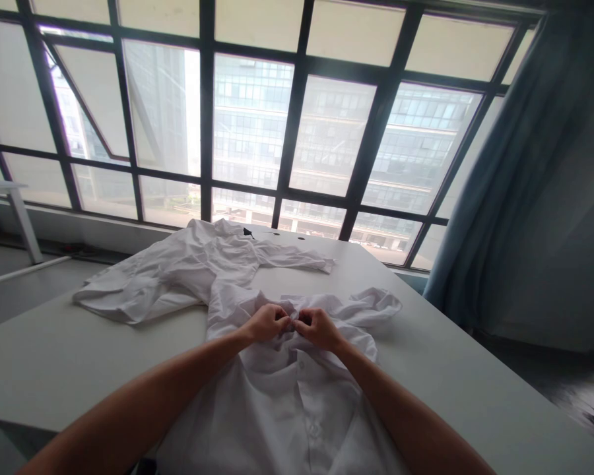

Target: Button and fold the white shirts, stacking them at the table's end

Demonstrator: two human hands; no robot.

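Observation:
A white button shirt (287,402) lies flat on the white table (54,363) straight in front of me, buttons showing down its front. My left hand (267,323) and my right hand (318,327) meet at the shirt's collar end, both pinched shut on the fabric there, knuckles almost touching. A second white shirt (178,270) lies crumpled farther back and to the left, one sleeve stretched out to the right.
A large dark-framed window (287,132) fills the wall behind the table, with office buildings outside. A blue-grey curtain (499,198) hangs at the right. A white table leg (22,224) stands at the far left. Small dark marks (276,233) sit near the table's far edge.

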